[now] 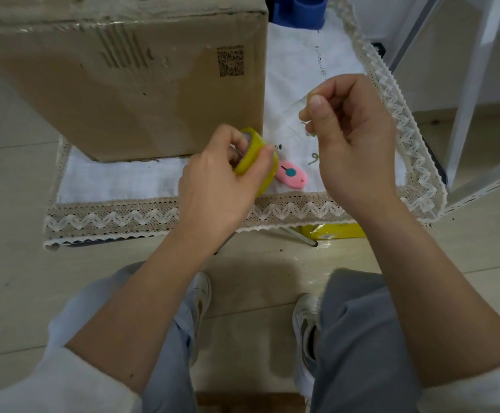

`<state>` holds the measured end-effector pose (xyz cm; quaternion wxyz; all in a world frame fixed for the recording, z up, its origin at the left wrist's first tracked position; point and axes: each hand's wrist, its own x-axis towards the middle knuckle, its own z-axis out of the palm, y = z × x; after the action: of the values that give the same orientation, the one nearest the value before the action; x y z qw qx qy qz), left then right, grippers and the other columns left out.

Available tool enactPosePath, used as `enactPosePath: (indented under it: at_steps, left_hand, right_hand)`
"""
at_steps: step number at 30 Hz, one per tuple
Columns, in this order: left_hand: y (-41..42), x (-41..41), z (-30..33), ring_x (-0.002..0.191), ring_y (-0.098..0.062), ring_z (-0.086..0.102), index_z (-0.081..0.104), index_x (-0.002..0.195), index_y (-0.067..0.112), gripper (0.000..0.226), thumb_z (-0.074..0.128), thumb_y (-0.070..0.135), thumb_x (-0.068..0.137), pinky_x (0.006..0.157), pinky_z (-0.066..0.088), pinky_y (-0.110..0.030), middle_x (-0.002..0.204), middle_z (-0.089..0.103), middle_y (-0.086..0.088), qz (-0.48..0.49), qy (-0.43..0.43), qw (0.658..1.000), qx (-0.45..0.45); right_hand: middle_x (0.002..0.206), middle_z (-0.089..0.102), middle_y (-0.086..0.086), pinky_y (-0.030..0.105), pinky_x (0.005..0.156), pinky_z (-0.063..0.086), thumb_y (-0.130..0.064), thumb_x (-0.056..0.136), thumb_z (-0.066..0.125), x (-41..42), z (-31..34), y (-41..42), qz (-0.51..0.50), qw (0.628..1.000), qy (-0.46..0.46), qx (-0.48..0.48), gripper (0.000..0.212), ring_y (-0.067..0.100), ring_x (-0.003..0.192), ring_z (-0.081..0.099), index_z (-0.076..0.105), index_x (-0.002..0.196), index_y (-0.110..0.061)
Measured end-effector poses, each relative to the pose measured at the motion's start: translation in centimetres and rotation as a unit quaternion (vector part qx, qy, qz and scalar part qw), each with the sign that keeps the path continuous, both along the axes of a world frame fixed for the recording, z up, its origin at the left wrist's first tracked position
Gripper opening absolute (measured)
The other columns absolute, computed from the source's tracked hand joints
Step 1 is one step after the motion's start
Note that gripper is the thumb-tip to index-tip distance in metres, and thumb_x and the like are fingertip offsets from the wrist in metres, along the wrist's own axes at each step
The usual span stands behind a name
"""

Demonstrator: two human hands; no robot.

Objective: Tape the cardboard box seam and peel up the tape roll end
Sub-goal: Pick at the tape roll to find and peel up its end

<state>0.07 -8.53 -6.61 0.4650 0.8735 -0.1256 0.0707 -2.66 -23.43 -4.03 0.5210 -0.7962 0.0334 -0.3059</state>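
Note:
A brown cardboard box (129, 84) stands on a low cloth-covered table, with clear tape along its upper front edge. My left hand (219, 186) grips a yellow-green tape roll (265, 171) just in front of the box's lower right corner. My right hand (353, 135) is raised to the right of the roll. Its thumb and fingers pinch the end of a clear tape strip (298, 107) that stretches back toward the roll. The strip is nearly transparent and hard to trace.
A pink box cutter (292, 175) lies on the white lace-edged cloth (123, 180) between my hands. A yellow packet (335, 232) lies on the floor under the table edge. Blue plastic items (299, 10) stand behind the box. A white frame (475, 84) rises at right.

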Motion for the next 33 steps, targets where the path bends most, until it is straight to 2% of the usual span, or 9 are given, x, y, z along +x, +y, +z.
enactPosePath:
  at_steps: [5, 10, 14, 17, 20, 23, 28, 31, 33]
  left_hand:
    - [0.0, -0.2, 0.4, 0.069, -0.009, 0.06, 0.046, 0.124, 0.029, 0.04, 0.063, 0.044, 0.09, 0.067, 0.052, -0.036, 0.084, 0.061, 0.011, -0.029, -0.003, 0.999, 0.013]
    - [0.1, 0.0, 0.0, 0.095, -0.005, 0.054, 0.063, 0.12, 0.025, 0.035, 0.066, 0.032, 0.086, 0.082, 0.052, -0.027, 0.115, 0.045, 0.005, -0.036, -0.066, 0.997, 0.007]
    - [0.1, -0.1, 0.4, 0.124, -0.007, 0.053, 0.052, 0.136, 0.016, 0.049, 0.063, 0.013, 0.088, 0.102, 0.044, -0.021, 0.133, 0.055, 0.003, -0.099, -0.084, 0.991, -0.015]
    - [-0.1, -0.3, 1.0, 0.112, -0.001, 0.062, 0.04, 0.143, 0.02, 0.058, 0.06, 0.007, 0.09, 0.094, 0.049, -0.025, 0.121, 0.067, 0.011, -0.12, -0.071, 0.99, -0.027]
    - [-0.1, 0.1, 1.2, 0.096, -0.008, 0.065, 0.046, 0.137, 0.02, 0.054, 0.063, 0.01, 0.086, 0.089, 0.051, -0.035, 0.097, 0.069, 0.01, -0.103, -0.098, 0.99, -0.02]
    - [0.0, 0.4, 1.5, 0.09, -0.01, 0.063, 0.051, 0.131, 0.02, 0.054, 0.066, 0.009, 0.08, 0.091, 0.051, -0.038, 0.087, 0.065, 0.007, -0.075, -0.123, 0.989, -0.04]
    - [-0.3, 0.2, 1.6, 0.085, -0.007, 0.061, 0.053, 0.128, 0.014, 0.052, 0.066, 0.003, 0.079, 0.086, 0.045, -0.015, 0.082, 0.062, 0.005, -0.069, -0.119, 0.984, -0.115]
    - [-0.3, 0.6, 1.5, 0.087, -0.006, 0.062, 0.055, 0.126, 0.013, 0.049, 0.066, 0.005, 0.08, 0.084, 0.046, -0.015, 0.085, 0.062, 0.006, -0.06, -0.09, 0.985, -0.134]
    - [-0.1, 1.0, 1.5, 0.093, -0.008, 0.064, 0.058, 0.122, 0.013, 0.044, 0.069, 0.009, 0.08, 0.086, 0.05, -0.021, 0.096, 0.065, 0.004, -0.049, -0.082, 0.985, -0.144]
  right_hand:
    - [0.077, 0.062, -0.01, 0.044, 0.078, 0.055, -0.013, 0.095, 0.054, 0.1, -0.1, -0.1, -0.009, 1.0, 0.007, 0.015, 0.013, 0.013, 0.079, 0.064, 0.054, 0.088, -0.025]
    - [0.076, 0.062, -0.009, 0.046, 0.078, 0.054, -0.014, 0.094, 0.055, 0.3, -0.1, 0.0, -0.008, 1.0, 0.016, 0.019, 0.014, 0.021, 0.08, 0.065, 0.054, 0.086, -0.026]
    - [0.077, 0.063, -0.007, 0.046, 0.079, 0.054, -0.013, 0.094, 0.055, 0.2, 0.0, -0.2, 0.001, 1.0, 0.022, 0.014, 0.012, 0.019, 0.08, 0.066, 0.055, 0.087, -0.024]
    - [0.08, 0.063, -0.004, 0.044, 0.079, 0.055, -0.012, 0.095, 0.055, 0.1, 0.1, -0.2, 0.016, 1.0, 0.01, 0.003, 0.008, 0.012, 0.079, 0.065, 0.055, 0.09, -0.019]
    - [0.084, 0.062, -0.003, 0.04, 0.08, 0.055, -0.01, 0.096, 0.056, 0.1, 0.1, -0.2, 0.041, 0.999, -0.018, -0.008, 0.006, 0.014, 0.082, 0.066, 0.055, 0.094, -0.015]
    - [0.087, 0.063, 0.005, 0.033, 0.079, 0.053, -0.007, 0.096, 0.056, 0.2, 0.4, 0.2, 0.064, 0.996, -0.054, -0.015, 0.006, 0.024, 0.084, 0.066, 0.055, 0.095, -0.012]
    - [0.089, 0.064, 0.006, 0.035, 0.08, 0.054, -0.005, 0.095, 0.058, 1.2, 1.4, 1.2, 0.068, 0.993, -0.089, -0.029, 0.006, 0.025, 0.085, 0.066, 0.058, 0.095, -0.011]
    - [0.086, 0.065, -0.002, 0.042, 0.082, 0.054, -0.006, 0.092, 0.061, 2.0, 2.3, 1.2, 0.087, 0.992, -0.057, -0.07, 0.003, 0.018, 0.085, 0.066, 0.063, 0.093, -0.008]
    - [0.084, 0.065, -0.007, 0.037, 0.083, 0.053, -0.009, 0.091, 0.063, 2.3, 3.0, 1.0, 0.1, 0.989, -0.033, -0.104, 0.005, 0.012, 0.084, 0.065, 0.066, 0.092, -0.005]
